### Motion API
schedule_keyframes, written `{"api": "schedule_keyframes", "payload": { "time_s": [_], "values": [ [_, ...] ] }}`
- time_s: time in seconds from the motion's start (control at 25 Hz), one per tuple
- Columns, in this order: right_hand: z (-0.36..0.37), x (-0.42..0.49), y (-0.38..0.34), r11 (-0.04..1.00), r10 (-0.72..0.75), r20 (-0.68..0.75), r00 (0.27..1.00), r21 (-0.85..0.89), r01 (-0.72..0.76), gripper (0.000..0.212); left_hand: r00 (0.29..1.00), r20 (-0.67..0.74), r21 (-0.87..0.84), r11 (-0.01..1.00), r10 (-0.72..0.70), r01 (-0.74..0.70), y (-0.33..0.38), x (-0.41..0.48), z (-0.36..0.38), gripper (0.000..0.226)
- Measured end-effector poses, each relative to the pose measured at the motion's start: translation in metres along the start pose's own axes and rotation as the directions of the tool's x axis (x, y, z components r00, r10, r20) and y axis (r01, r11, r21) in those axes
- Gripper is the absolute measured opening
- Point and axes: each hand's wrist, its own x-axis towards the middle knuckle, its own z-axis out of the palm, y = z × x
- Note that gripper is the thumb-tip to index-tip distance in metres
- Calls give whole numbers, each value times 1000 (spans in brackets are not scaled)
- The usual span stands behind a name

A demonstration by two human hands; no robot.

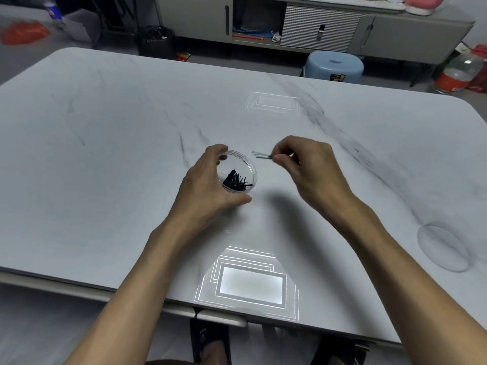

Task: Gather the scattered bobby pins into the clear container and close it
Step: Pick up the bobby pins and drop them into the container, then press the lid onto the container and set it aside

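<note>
My left hand point(208, 185) cups the tub point(238, 171) w/ pins point(237, 180), mid-frame; right hand point(303, 164) pinches one pin point(262, 155) just right of it.

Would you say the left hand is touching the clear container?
Touching: the head view shows the left hand gripping the clear container by its rim.

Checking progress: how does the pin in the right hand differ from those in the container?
The held pin is single; the container pins are heaped. The held pin is pinched by the right hand beside the clear container; the container pins lie inside it. Both look dark.
</note>
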Motion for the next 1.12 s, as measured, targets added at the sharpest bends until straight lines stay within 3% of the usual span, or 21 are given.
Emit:
{"api": "schedule_keyframes", "payload": {
  "time_s": [0.08,0.2,0.32,0.4,0.52,0.6,0.68,0.76,0.84,0.96,1.12],
  "values": [
    [2,-2,-13,994,-111,97,989,4,111,4,997,61,9,999,41,-41,8,-2,7,97],
    [6,-7,-19,993,-116,209,971,27,113,12,991,112,-33,997,75,-72,20,-2,18,95],
    [-10,-11,-13,991,-104,63,993,90,99,16,990,114,-66,995,82,-75,28,-2,25,97],
    [-25,-13,-1,998,-39,-16,999,53,40,14,992,107,-72,995,73,-66,33,-1,31,98],
    [-53,-23,31,969,203,76,976,-161,-189,22,992,109,-96,994,64,-53,42,-2,42,99],
    [-77,-35,59,847,445,147,883,-388,-362,44,989,130,-114,992,72,-58,51,-4,53,99],
    [-101,-53,81,668,662,165,731,-572,-476,68,984,161,-126,990,80,-60,62,-7,67,100],
    [-115,-73,97,537,792,174,586,-655,-532,85,977,193,-138,989,86,-60,71,-9,79,101],
    [-125,-95,114,457,853,166,496,-696,-554,94,971,221,-153,986,94,-61,81,-12,92,100],
    [-133,-115,131,409,880,139,455,-709,-574,90,964,245,-163,985,102,-63,93,-16,110,96],
    [-140,-121,142,435,866,128,483,-667,-605,79,957,269,-175,982,109,-63,103,-19,126,92]
  ]
}}
